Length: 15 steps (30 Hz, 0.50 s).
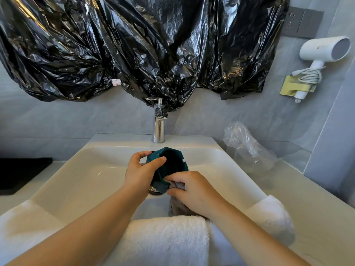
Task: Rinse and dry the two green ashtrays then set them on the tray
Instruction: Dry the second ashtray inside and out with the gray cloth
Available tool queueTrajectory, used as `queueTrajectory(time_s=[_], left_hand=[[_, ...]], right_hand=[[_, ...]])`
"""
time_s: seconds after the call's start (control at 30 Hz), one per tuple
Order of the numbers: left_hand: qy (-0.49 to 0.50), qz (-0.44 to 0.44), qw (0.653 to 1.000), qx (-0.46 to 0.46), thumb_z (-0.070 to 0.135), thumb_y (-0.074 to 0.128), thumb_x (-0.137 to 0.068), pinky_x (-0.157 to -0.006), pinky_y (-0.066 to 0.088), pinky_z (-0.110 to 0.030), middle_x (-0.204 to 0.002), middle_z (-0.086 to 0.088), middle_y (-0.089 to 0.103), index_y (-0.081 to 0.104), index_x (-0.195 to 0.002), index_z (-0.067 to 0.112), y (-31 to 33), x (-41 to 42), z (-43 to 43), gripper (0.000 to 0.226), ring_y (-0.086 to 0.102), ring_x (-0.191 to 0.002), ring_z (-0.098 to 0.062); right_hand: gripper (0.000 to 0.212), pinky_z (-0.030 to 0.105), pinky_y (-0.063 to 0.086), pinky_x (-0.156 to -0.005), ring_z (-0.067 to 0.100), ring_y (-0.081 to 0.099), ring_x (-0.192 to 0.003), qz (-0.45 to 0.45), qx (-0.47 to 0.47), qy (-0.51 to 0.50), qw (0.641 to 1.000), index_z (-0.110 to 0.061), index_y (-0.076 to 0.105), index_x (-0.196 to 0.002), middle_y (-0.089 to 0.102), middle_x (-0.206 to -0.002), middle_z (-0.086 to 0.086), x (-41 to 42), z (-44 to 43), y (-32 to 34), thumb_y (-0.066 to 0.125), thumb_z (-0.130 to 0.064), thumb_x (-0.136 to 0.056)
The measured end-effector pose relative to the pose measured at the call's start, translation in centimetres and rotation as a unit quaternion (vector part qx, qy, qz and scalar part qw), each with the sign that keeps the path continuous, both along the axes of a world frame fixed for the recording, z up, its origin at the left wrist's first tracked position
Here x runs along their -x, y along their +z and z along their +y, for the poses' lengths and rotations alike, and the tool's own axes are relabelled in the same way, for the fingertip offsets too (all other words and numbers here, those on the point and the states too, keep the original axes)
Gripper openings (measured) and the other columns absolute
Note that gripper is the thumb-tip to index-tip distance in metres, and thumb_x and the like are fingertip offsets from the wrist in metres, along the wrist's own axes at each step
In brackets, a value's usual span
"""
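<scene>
A white towel [163, 239] lies draped over the near rim of the sink [80, 175], spreading along the table [317, 217] to both sides. Just beyond it, over the basin, the right hand [194, 191] is closed around a bunched grey cloth [177, 204], pressing it against the lower edge of a green ashtray [169, 167]; the cloth's tail hangs down toward the towel. The left hand [141, 169] grips the ashtray by its left side, thumb curled over the rim and fingers behind, holding it tilted so its hollow faces the camera. Beneath the ashtray a dark drain fitting [154, 191] shows in part. At the far edge of the sink stands a chrome faucet [159, 127]. A crumpled clear plastic bag [247, 146] sits on the table's far right. Black plastic sheeting [134, 45] covers the wall above, with a white hair dryer [324, 50] mounted to its right.
</scene>
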<state>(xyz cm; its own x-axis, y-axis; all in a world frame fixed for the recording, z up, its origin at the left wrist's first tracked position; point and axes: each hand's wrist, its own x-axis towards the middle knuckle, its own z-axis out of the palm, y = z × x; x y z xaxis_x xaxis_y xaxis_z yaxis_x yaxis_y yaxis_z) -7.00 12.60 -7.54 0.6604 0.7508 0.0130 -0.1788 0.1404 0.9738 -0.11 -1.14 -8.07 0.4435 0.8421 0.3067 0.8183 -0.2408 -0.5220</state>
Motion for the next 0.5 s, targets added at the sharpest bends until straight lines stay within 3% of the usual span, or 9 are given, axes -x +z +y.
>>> queueTrajectory(time_s=[0.13,0.27,0.4,0.5], left_hand=[[0.002,-0.007,1.000,0.001,0.019,0.076,-0.081,-0.080,0.059,-0.049,-0.102,-0.005,0.061,0.051,-0.117,0.024,0.10,0.10,-0.13,0.045,0.064,-0.090,-0.026],[0.003,0.013,1.000,-0.010,0.019,0.079,-0.078,-0.080,0.059,-0.053,-0.105,-0.006,0.061,0.053,-0.118,0.023,0.22,0.34,-0.22,0.048,0.063,-0.096,-0.032],[0.021,0.016,1.000,-0.001,0.016,0.079,-0.077,-0.072,0.060,-0.044,-0.112,-0.010,0.060,0.055,-0.117,0.022,0.59,0.64,0.07,0.047,0.063,-0.093,-0.030],[0.028,0.017,0.999,-0.001,0.017,0.080,-0.077,-0.069,0.059,-0.040,-0.113,-0.012,0.061,0.056,-0.118,0.021,0.85,0.74,0.26,0.047,0.063,-0.094,-0.031]], right_hand=[[0.031,0.022,0.049,-0.089,0.007,0.062,-0.101,0.007,-0.023,0.016,1.000,-0.027,0.067,-0.121,0.070,-0.112,-0.010,0.20,-0.10,0.08,0.063,-0.022,-0.091],[0.022,0.031,0.053,-0.079,0.013,0.063,-0.087,0.003,0.027,0.004,1.000,-0.026,0.069,-0.111,0.071,-0.098,-0.007,0.17,-0.04,-0.03,0.064,-0.025,-0.089],[0.025,0.033,0.052,-0.083,0.017,0.062,-0.097,-0.074,0.062,-0.028,0.995,-0.030,0.065,-0.116,0.068,-0.108,-0.007,0.21,-0.02,0.26,0.059,-0.028,-0.092],[0.024,0.026,0.045,-0.074,0.018,0.061,-0.100,-0.153,0.055,-0.055,0.985,-0.029,0.063,-0.117,0.065,-0.111,-0.007,0.15,-0.16,0.55,0.057,-0.028,-0.094]])
